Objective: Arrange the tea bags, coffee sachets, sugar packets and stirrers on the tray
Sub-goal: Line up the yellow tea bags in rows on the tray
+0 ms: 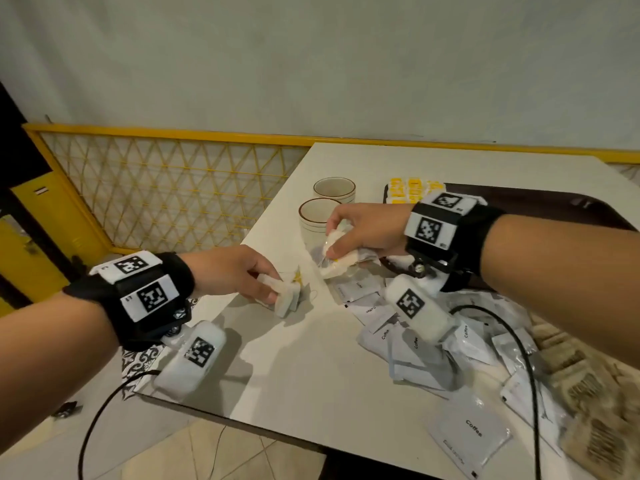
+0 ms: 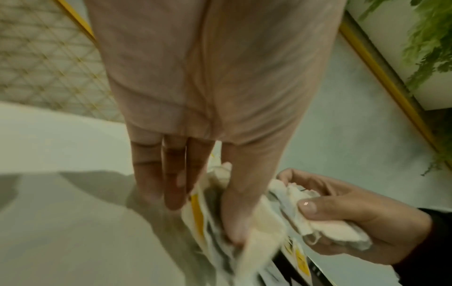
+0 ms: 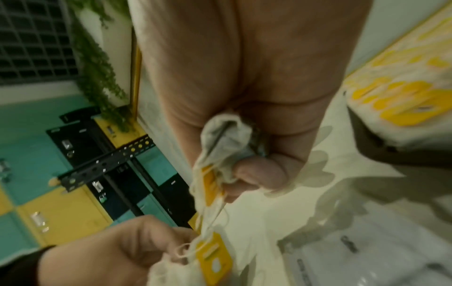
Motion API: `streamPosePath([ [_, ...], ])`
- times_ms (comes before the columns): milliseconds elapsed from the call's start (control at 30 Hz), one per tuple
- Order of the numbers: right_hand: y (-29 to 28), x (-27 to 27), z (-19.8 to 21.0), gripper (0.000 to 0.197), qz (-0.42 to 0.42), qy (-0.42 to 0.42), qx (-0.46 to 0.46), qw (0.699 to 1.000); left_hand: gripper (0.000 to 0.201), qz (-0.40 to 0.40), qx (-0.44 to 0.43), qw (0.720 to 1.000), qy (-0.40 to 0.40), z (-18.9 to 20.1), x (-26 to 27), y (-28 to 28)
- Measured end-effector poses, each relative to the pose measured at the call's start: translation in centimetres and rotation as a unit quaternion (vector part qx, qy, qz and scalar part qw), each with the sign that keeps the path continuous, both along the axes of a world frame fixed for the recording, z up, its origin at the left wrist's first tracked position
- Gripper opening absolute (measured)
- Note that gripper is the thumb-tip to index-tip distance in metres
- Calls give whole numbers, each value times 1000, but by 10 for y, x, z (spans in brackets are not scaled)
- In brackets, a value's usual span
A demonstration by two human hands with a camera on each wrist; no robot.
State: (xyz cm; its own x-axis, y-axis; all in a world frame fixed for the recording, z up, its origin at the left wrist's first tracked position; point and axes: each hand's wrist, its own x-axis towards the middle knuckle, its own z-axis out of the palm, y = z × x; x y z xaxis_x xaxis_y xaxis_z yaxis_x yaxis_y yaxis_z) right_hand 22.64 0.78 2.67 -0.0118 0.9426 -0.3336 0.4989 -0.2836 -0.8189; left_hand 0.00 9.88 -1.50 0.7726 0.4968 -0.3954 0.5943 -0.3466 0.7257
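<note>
My left hand [image 1: 239,271] pinches tea bags [image 1: 287,296] low on the desk [image 1: 311,368]; right hand [image 1: 363,233], raised, grip clutching another bunch [image 1: 337,251].

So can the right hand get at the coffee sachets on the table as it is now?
Probably not yet. The right hand hovers just above the coffee sachets with nothing between, but it already grips a bunch of tea bags, so it lacks free fingers.

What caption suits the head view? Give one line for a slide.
Both hands, left and right, hold tea bags above the table, beside two cups and scattered coffee sachets.
</note>
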Motion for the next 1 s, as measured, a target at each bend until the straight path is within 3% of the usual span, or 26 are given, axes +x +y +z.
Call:
streamPosePath([
  [133,-32,28,2,17,-11,84,26,996,14,25,69,997,-13,-1,23,-3],
  [200,-45,44,0,9,-33,112,35,993,19,18,22,999,-41,2,31,-4],
  [300,-64,66,-8,12,-89,164,42,982,11,-10,-18,998,-51,6,48,-15],
  [400,-82,78,-13,12,-98,150,48,983,11,-4,50,999,-21,1,73,-19],
  [500,-93,86,-13,26,-106,119,77,984,12,28,133,991,9,-1,90,-15],
  [600,-104,92,-11,32,-141,109,129,975,11,33,129,991,-10,7,97,-19],
  [667,-111,95,-6,28,-163,89,171,968,19,35,107,992,-60,21,103,-23],
  [767,-120,105,-1,18,-187,119,221,950,54,32,58,977,-204,49,122,-34],
  [900,-132,120,9,7,-203,177,238,933,43,-38,-85,921,-379,70,164,-53],
  [1000,-139,135,22,7,-246,181,253,918,47,-44,-131,889,-436,73,206,-55],
])
